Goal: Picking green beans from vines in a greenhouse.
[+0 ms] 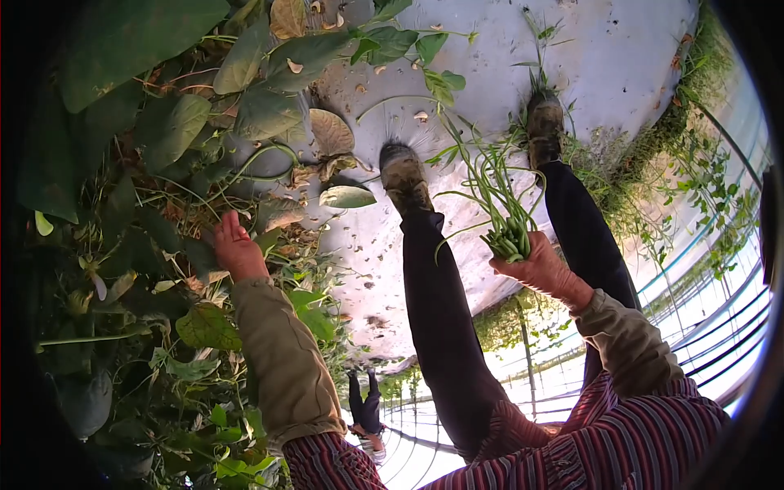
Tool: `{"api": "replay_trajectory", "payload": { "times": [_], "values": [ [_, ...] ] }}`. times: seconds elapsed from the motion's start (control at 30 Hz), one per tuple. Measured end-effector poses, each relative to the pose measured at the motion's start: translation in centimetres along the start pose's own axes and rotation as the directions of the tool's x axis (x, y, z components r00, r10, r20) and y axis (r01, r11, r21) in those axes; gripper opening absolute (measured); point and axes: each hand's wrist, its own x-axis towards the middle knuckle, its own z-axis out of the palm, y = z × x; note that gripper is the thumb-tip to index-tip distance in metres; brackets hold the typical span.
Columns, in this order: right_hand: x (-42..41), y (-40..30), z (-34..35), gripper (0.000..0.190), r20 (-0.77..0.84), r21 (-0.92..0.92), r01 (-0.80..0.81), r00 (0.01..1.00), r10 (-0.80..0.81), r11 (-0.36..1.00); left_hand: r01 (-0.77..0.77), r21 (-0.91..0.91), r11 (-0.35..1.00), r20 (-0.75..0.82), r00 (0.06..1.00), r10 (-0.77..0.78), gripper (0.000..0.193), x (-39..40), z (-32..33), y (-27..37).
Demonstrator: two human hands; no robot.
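Observation:
My right hand (pixel 542 263) is closed around a bunch of long, thin green beans (pixel 502 190), probably yardlong beans. Their gathered ends stick out of the fist and the long pods trail away over the ground sheet. On the other side, my left hand (pixel 237 246) reaches in among the bean plants (pixel 190 128). Its fingers are extended beside thin stems, and leaves partly hide what the fingertips touch. A curved green pod (pixel 269 153) hangs just beyond that hand.
Pale plastic ground sheet (pixel 361 245) covers the path, with dry leaves and debris on it. My boots (pixel 404 177) stand on it, near a weed tuft (pixel 539 67). Another person (pixel 366 407) is farther off. Netting or framework (pixel 704 343) and vines line the right.

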Motion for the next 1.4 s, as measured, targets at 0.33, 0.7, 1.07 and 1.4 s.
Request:
{"api": "replay_trajectory", "payload": {
  "times": [0.33,0.7,1.07,1.4],
  "values": [
    [0.7,1.3,1.0,0.011,-0.002,-0.122,0.002,1.000,-0.003,0.993,-0.136,0.477,0.868,-0.016,0.986,0.164,0.034,12.6,-5.6,2.6],
    [0.7,1.9,2.1,0.014,0.008,-0.168,-0.015,1.000,0.016,0.986,0.139,0.005,0.990,-0.101,0.985,-0.138,0.032,11.0,-1.9,4.7],
    [0.2,1.0,0.7,0.015,-0.032,-0.186,0.029,0.999,-0.036,0.982,0.315,-0.051,0.948,-0.017,0.949,-0.316,0.021,8.1,-5.6,3.5],
    [-0.5,1.2,0.3,0.015,-0.026,-0.165,0.073,0.997,-0.079,0.983,0.178,0.203,0.963,-0.210,0.968,-0.135,0.022,6.3,-3.8,2.6]
  ]
}}
